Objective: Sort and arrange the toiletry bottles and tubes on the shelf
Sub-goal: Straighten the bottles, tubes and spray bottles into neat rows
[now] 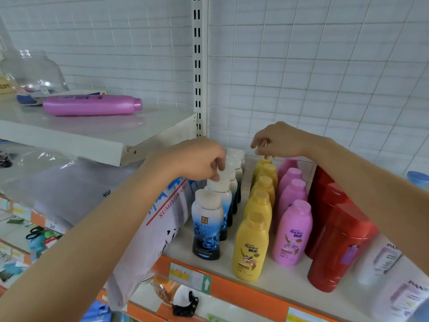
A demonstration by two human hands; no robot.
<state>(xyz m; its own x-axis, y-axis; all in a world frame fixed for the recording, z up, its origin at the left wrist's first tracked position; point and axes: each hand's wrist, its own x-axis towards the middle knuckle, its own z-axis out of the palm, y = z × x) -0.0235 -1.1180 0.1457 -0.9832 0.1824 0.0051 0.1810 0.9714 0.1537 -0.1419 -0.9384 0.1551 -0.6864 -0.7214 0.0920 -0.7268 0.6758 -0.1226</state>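
1 head-worn wide-angle view looks forward and down, close to the shelf (274,278).

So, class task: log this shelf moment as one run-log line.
left hand: gripping white cap of blue bottle | right hand: pinching rearmost yellow bottle | rows: blue, yellow, pink, red upright

White-capped blue-and-black floral bottles (207,225) under the left hand (194,159), yellow bottles (251,246) below the right hand (279,140), pink bottles (293,233) beside them, red bottles (336,247) beyond, orange-edged shelf (243,290)
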